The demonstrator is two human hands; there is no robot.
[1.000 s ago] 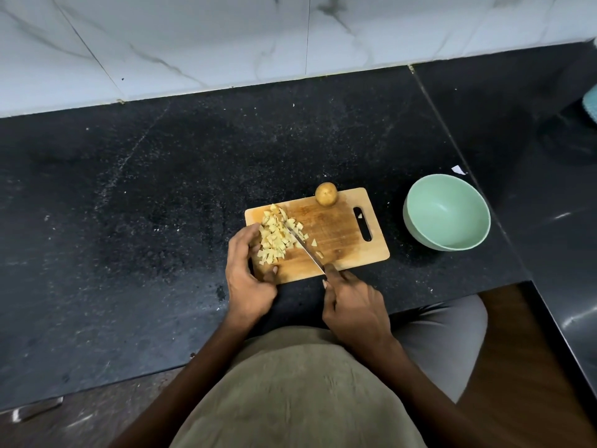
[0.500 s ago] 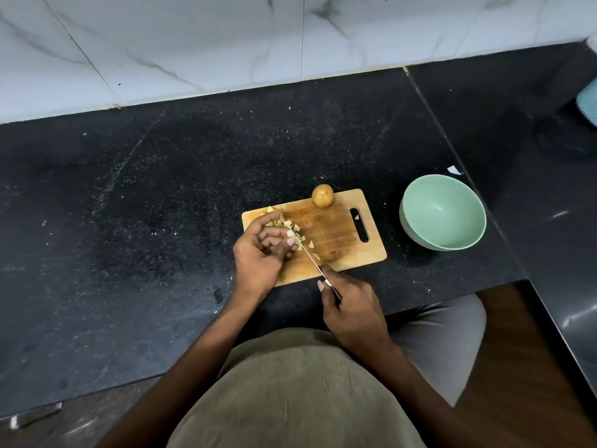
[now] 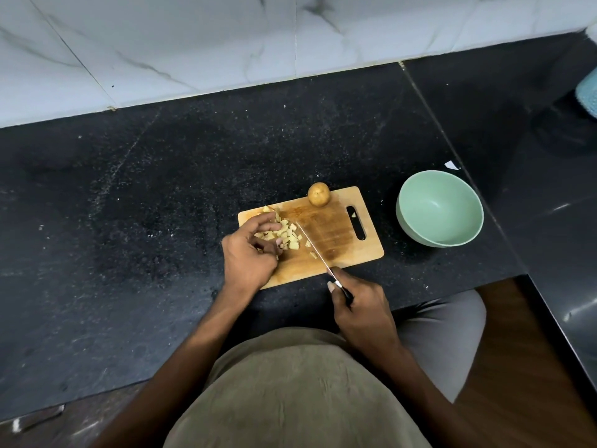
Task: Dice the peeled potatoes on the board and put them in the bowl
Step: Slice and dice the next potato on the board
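Since half a second ago the left hand has drawn back a little toward the near left, uncovering more of the diced potato; its fingers are curled over the left side of the heap, though whether they actually pinch any pieces cannot be told. The right hand remains clenched around the dark handle of the knife, whose thin blade slants from the near right up to the far left, its tip at the right edge of the heap.

The dice are pale yellow, small and uneven, heaped on the left half of the wooden cutting board, with a couple of loose bits lying beside the blade. One whole potato, round and golden-brown, sits at the board's far edge.

To the right of the board, apart from it, stands a mint-green bowl with nothing in it. Everything rests on a black speckled countertop backed by white marble tiles. A small white scrap lies just beyond the bowl. The left hand hides part of the heap.
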